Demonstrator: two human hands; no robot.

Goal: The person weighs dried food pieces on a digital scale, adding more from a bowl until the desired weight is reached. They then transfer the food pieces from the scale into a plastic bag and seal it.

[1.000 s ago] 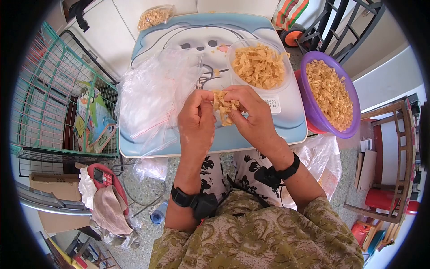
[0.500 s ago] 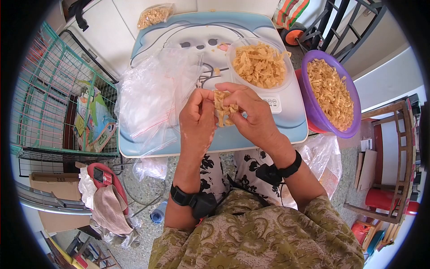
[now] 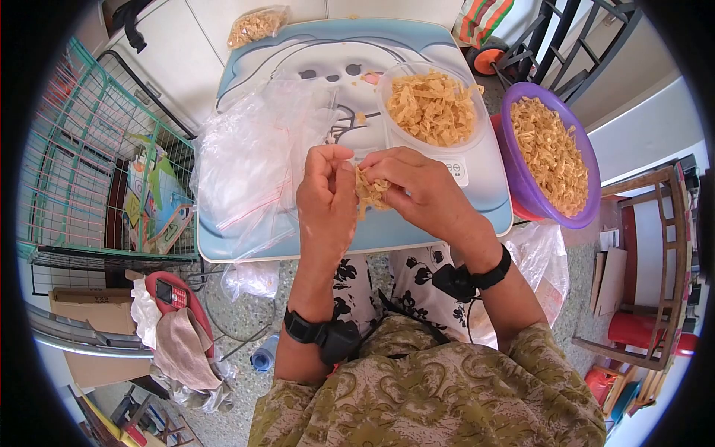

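While right hand (image 3: 430,188) partly hides yellow flakes (image 3: 371,194), its grip pinches them; left hand (image 3: 326,195): grip unclear, cannot tell.

Lighting the worktop (image 3: 392,232) brightly and evenly, casting only soft shadows; glinting white off the plastic bags (image 3: 249,164); rendering the left hand (image 3: 325,197) and right hand (image 3: 430,190) fairly sharply mid-view; bowing the wire cage (image 3: 82,164) with strong fisheye distortion near the edge; softening and darkening outward into a black, curved border.
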